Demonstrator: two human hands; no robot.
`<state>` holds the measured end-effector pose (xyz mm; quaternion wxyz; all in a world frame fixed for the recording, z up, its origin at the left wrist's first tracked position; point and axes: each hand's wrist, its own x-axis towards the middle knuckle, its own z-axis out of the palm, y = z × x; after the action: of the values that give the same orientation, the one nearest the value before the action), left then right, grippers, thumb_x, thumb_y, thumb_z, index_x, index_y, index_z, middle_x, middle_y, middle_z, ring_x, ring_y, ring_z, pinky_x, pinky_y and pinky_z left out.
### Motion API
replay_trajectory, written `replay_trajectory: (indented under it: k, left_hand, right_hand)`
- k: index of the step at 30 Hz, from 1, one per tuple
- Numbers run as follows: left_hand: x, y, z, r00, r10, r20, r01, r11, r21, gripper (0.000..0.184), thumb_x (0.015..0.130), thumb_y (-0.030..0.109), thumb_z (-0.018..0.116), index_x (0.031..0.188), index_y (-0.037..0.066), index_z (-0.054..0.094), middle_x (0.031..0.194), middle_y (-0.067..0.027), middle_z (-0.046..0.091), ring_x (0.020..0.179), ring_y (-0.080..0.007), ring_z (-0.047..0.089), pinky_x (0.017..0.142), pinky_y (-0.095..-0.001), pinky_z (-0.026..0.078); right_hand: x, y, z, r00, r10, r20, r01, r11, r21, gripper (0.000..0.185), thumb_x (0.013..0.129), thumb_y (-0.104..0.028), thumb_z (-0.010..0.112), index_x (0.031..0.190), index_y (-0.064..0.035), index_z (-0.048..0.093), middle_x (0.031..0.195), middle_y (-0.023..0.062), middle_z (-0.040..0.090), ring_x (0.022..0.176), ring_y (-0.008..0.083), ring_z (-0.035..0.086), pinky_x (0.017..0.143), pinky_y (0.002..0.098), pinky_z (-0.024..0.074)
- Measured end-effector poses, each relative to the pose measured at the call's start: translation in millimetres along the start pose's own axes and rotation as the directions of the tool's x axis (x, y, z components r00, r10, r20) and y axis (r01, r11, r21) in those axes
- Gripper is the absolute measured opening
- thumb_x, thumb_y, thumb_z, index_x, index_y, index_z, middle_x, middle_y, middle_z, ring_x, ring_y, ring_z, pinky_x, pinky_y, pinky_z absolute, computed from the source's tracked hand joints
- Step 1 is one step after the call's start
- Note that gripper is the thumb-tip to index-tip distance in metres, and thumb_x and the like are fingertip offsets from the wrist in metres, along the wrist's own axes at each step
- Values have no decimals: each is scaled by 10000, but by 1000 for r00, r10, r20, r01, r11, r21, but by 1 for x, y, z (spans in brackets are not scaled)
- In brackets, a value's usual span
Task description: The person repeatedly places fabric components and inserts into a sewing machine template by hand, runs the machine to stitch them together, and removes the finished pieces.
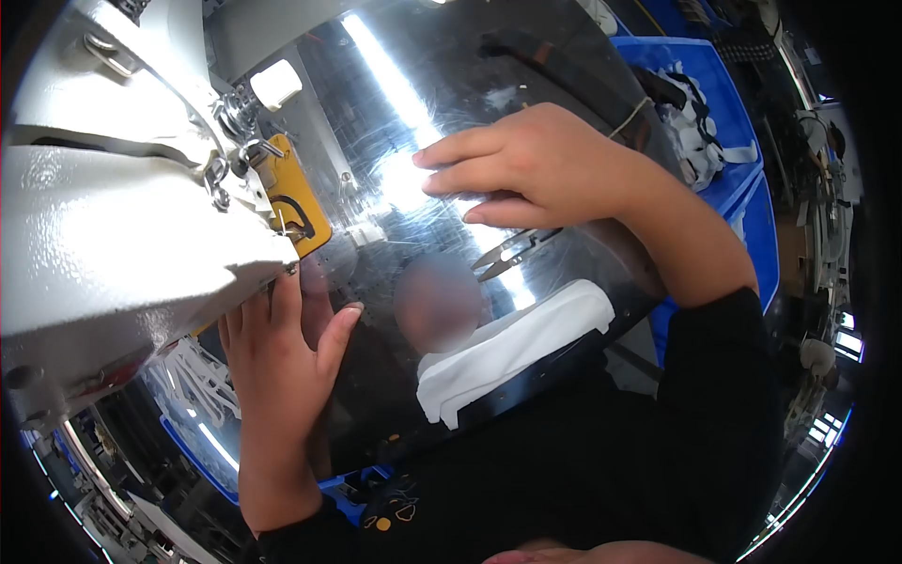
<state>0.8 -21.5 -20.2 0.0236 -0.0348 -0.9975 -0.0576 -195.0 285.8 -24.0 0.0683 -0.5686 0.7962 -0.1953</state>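
Observation:
A white sewing machine (122, 226) fills the left side, with a yellow plate (315, 211) by its needle area. My left hand (277, 362) reaches under the machine head, fingers stretched forward and thumb spread apart; its fingertips are partly hidden. Over the shiny tabletop, my right hand (540, 169) is open with its fingers extended toward the machine. Thread snips (507, 254) point out from beneath the right hand, their handle end hidden; I cannot tell whether the hand touches them. A stack of folded white fabric strips (517, 348) lies near the table's front edge.
Blue bins (756, 122) stand at the right, one with black and white fabric pieces (691, 122) inside. White strips (197, 381) hang or lie below the machine at the left. A dark strap-like object (521, 56) is at the far side of the tabletop (376, 414).

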Motion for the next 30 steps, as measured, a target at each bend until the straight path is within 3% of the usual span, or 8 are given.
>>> replay_trajectory:
  k: [14, 30]
  left_hand:
    - [2, -2, -1, 1000, 2, 9, -2, 1000, 9, 827, 937, 528, 821, 1628, 171, 539, 1454, -228, 644, 1385, -471, 566, 1194, -583, 403]
    - [1, 2, -5, 1000, -15, 7, 15, 1000, -1, 773, 931, 472, 842, 1579, 135, 589, 1469, -223, 623, 1380, -473, 555, 1196, -583, 402]
  right_hand:
    - [-1, 0, 0, 1000, -11, 9, 11, 1000, -17, 366, 1001, -309, 733, 1323, -143, 777, 1510, 43, 701, 1091, 276, 782, 874, 407, 623]
    - [0, -2, -1, 1000, 6, 9, -6, 1000, -17, 341, 983, -293, 757, 1291, -151, 791, 1498, 37, 708, 1099, 280, 778, 861, 410, 627]
